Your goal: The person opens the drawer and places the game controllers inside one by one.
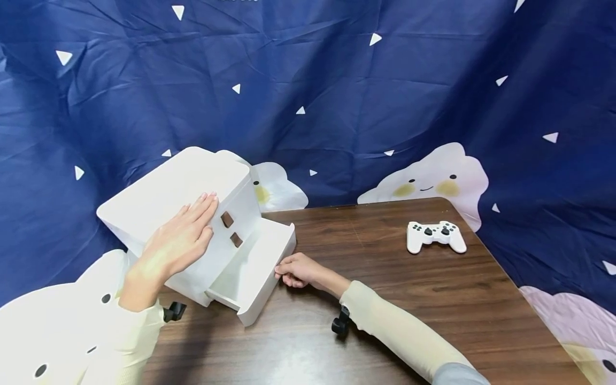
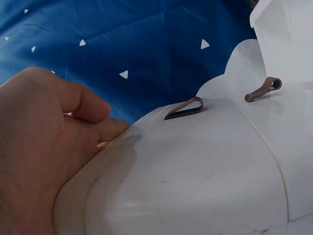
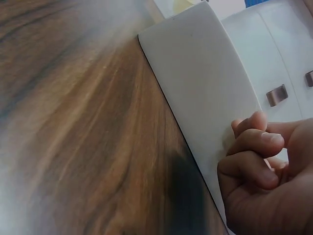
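A white drawer box [image 1: 173, 187] stands tilted to the view at the left of the table, its lowest drawer [image 1: 262, 291] pulled out. Inside, the visible part of that drawer shows bare white. Flat on the box's top lies my left hand [image 1: 180, 240], fingers straight, near the front edge. Two brown loop pulls mark the upper drawers, one of them the upper pull [image 1: 227, 219]. At the middle of the open drawer's front, my right hand [image 1: 299, 270] has curled fingers pinching at the spot of its pull, which the fingers hide. The right wrist view shows the drawer front [image 3: 195, 73] beside those fingers.
A white game controller [image 1: 435, 236] lies at the right of the brown wooden table [image 1: 366, 321]. Behind the table hangs a blue cloth [image 1: 327, 64] with white triangles and clouds.
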A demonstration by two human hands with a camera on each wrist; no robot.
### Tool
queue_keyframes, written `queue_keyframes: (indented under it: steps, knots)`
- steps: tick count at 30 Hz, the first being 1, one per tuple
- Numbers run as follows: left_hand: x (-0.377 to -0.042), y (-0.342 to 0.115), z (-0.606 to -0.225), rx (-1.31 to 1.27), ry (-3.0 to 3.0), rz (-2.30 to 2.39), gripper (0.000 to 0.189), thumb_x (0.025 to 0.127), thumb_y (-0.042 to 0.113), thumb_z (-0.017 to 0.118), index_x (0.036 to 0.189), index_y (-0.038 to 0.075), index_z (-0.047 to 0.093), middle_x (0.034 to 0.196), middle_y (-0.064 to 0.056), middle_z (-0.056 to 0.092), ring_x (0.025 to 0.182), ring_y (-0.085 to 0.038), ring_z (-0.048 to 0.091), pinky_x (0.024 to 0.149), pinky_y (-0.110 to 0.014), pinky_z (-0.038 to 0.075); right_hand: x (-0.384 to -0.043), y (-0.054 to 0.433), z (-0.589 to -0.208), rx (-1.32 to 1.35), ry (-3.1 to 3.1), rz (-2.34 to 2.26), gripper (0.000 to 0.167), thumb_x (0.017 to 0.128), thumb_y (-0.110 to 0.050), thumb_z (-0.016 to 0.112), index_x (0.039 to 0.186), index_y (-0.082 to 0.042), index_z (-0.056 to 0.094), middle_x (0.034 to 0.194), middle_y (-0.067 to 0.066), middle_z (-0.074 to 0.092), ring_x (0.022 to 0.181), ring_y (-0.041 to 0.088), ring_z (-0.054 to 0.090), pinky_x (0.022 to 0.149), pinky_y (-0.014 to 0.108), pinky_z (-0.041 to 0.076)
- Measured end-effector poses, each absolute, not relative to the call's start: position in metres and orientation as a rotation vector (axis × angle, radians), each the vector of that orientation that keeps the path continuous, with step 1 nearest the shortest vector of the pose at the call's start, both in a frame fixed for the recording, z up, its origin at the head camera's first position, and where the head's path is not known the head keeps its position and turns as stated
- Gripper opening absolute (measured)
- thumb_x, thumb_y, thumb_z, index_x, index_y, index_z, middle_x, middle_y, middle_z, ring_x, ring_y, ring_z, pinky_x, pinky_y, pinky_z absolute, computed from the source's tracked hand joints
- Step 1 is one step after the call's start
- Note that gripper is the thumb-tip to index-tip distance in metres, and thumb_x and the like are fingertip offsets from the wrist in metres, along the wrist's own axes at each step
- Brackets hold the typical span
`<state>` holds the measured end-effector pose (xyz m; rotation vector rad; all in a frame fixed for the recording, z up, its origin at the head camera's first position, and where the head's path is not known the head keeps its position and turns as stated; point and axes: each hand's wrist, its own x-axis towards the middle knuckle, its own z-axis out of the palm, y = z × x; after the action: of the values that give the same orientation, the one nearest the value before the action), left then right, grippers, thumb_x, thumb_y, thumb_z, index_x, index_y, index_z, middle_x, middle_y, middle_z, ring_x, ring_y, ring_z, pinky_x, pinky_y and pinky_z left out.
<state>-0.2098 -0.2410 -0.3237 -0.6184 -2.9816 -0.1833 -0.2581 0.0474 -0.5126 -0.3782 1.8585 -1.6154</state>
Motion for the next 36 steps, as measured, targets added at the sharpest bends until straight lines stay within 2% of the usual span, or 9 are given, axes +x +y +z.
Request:
queue_keyframes:
  steps: [9, 18, 23, 28, 36]
  knots:
    - [-0.211, -0.244, -0.325, -0.621, -2.978, -0.183, 0.061, 0.111, 0.023, 0.038, 0.169, 0.006, 0.026, 0.178, -0.012, 0.022, 0.166, -0.033, 0.02, 0.136, -0.057, 0.019, -0.248, 0.061, -0.51, -0.405, 1.877, -1.576, 0.034, 0.106, -0.018, 0.06, 0.108, 0.016, 0.067, 0.058, -0.004, 0.056, 0.042, 0.001, 0.041, 0.038, 0.014, 0.031]
    - [-0.211, -0.242, -0.327, -0.618, -2.987, -0.189, 0.061, 0.111, 0.023, 0.036, 0.169, 0.007, 0.026, 0.179, -0.011, 0.021, 0.167, -0.032, 0.019, 0.136, -0.057, 0.018, -0.246, 0.074, -0.515, -0.432, 1.962, -1.513, 0.039, 0.107, -0.026, 0.063, 0.113, 0.012, 0.067, 0.064, -0.004, 0.058, 0.046, 0.003, 0.043, 0.04, 0.015, 0.031]
    - [-0.21, -0.242, -0.326, -0.615, -2.986, -0.178, 0.061, 0.111, 0.023, 0.037, 0.169, 0.006, 0.026, 0.178, -0.012, 0.021, 0.167, -0.033, 0.019, 0.136, -0.057, 0.018, -0.249, 0.098, -0.505, -0.535, 2.127, -1.396, 0.031, 0.108, -0.022, 0.062, 0.119, 0.006, 0.069, 0.074, 0.004, 0.071, 0.048, 0.008, 0.057, 0.04, 0.018, 0.041]
    - [-0.209, -0.242, -0.326, -0.61, -2.982, -0.17, 0.062, 0.111, 0.022, 0.038, 0.169, 0.006, 0.026, 0.178, -0.012, 0.021, 0.166, -0.033, 0.019, 0.136, -0.058, 0.018, -0.256, 0.139, -0.486, -0.525, 2.222, -1.38, 0.03, 0.107, -0.017, 0.062, 0.119, 0.01, 0.068, 0.08, 0.011, 0.076, 0.056, 0.011, 0.066, 0.047, 0.022, 0.054]
    - [-0.209, -0.241, -0.326, -0.626, -2.955, -0.156, 0.061, 0.111, 0.023, 0.038, 0.169, 0.006, 0.027, 0.178, -0.012, 0.023, 0.166, -0.033, 0.021, 0.136, -0.057, 0.02, -0.263, 0.206, -0.467, -0.468, 2.253, -1.479, 0.027, 0.106, -0.009, 0.061, 0.115, 0.017, 0.065, 0.08, 0.011, 0.076, 0.064, 0.012, 0.069, 0.054, 0.023, 0.059]
